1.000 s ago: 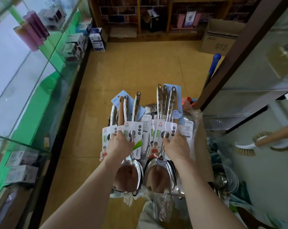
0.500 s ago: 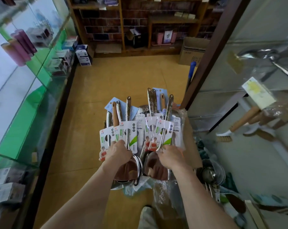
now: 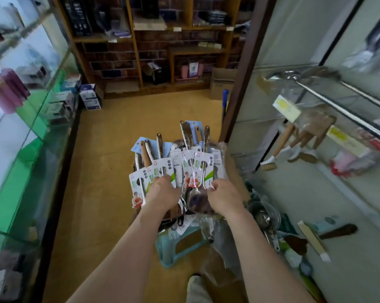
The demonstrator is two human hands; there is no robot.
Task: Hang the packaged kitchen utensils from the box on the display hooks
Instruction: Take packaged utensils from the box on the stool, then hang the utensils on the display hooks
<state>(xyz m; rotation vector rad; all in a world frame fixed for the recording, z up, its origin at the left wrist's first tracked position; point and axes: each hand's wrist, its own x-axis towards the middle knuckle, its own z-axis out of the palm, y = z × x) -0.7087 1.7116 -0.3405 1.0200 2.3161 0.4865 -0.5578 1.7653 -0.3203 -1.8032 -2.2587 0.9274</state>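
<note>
I hold two fanned bunches of packaged steel ladles with white-and-green cards, low in the middle of the view. My left hand point(image 3: 163, 193) grips the left bunch point(image 3: 151, 169) just above the bowls. My right hand point(image 3: 223, 194) grips the right bunch point(image 3: 197, 162) the same way. The handles point away from me. The display wall point(image 3: 304, 193) rises on the right, with a long steel ladle point(image 3: 298, 78) and wooden-handled brushes point(image 3: 291, 145) hanging on it. The box is mostly hidden behind the bunches and my arms.
A glass showcase point(image 3: 27, 132) with a green lining runs along the left. A teal plastic stool point(image 3: 180, 243) and clear plastic wrap lie under my hands. More utensils point(image 3: 267, 217) sit low on the right. Wooden shelves point(image 3: 154, 51) and a carton point(image 3: 223, 83) close the aisle's far end.
My view has tilted up and swung toward the right wall; both bunches sit lower in frame, and the hanging ladle and brushes have come into sight. My grip on both bunches is unchanged.
</note>
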